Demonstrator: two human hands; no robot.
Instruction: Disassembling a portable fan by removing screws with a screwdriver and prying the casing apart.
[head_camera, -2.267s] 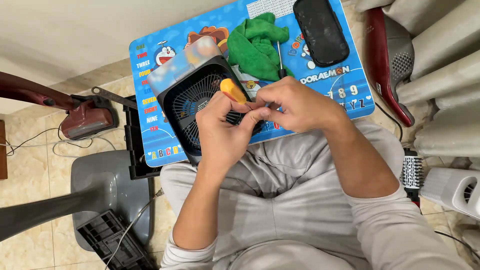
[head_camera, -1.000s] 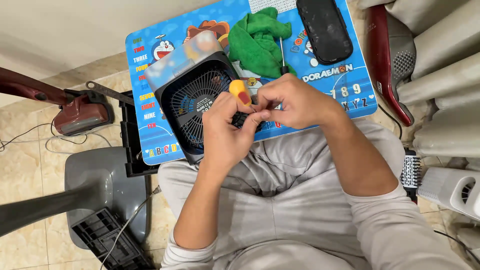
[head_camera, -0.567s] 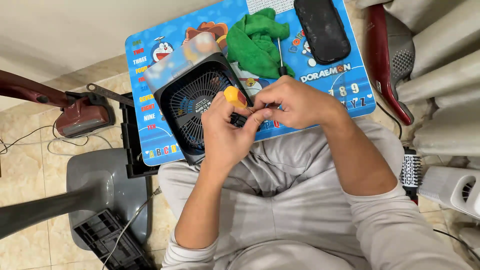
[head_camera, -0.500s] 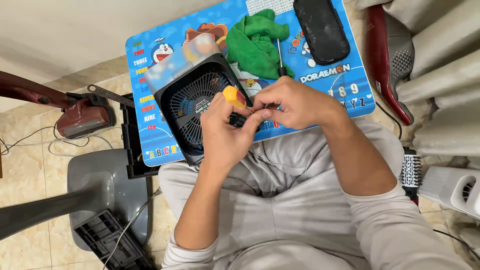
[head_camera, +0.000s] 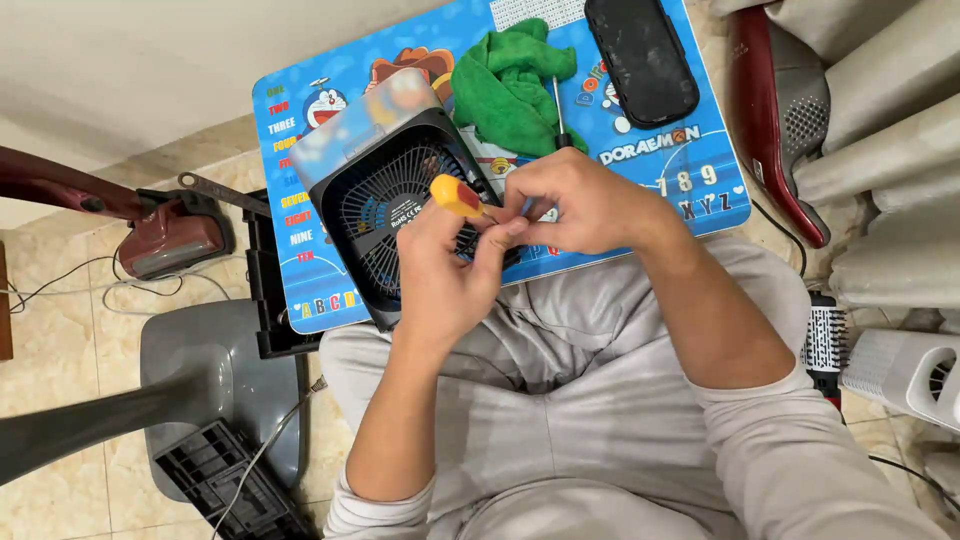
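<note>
Screwdriver (head_camera: 455, 194), orange-yellow handle, sits in the left hand (head_camera: 445, 275); left fingers (head_camera: 497, 238) wrap closed around it just below the butt. Right hand (head_camera: 580, 205) touches the left, its fingers curled shut at the shaft end; what they pinch is hidden, likely the shaft or a small screw. Tip not visible.

Handling, my read: light, rigid, smooth plastic handle, could slip in the palm. Best hold is around the handle, with the other hand steadying the shaft near the tip.

Directly under the fingers: black fan (head_camera: 400, 215), round grille facing up, resting on the blue cartoon surface (head_camera: 690, 160) and leaning toward the lap. Looks like hard plastic, light, with thin grille ribs that would flex; hold by the frame edge.

Beyond the fingers: green cloth (head_camera: 510, 85), a second thin screwdriver (head_camera: 558, 110) beside it, black oval case (head_camera: 640, 55) further out.

Versus 2.3 s ago: same grip, hands and fan barely shifted, handle tilts slightly differently. No visible progress.
</note>
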